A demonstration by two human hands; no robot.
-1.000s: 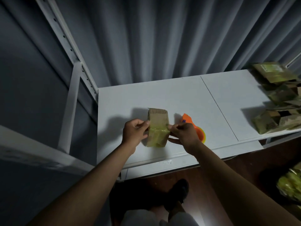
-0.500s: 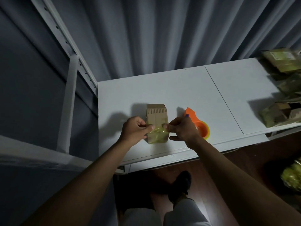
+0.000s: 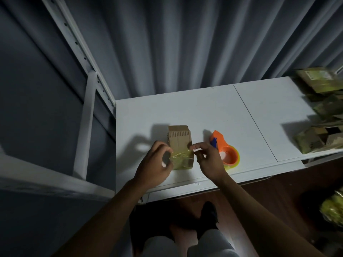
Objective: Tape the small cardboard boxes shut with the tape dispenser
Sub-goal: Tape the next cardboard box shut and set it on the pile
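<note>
Box point(image 3: 179, 143) long axis points away from person; dispenser point(image 3: 225, 152) just right of box. Left hand point(image 3: 155, 164) pinches its taped near end, right hand point(image 3: 207, 160) fingers loosely curled, grasp unclear.

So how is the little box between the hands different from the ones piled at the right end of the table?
The small box stands alone near the table's front edge, between both hands; the piled boxes lie heaped at its right end, untouched. The small box shows yellowish tape only across its near end; several piled boxes look greenish-yellow over whole faces. All are brown cardboard.
</note>
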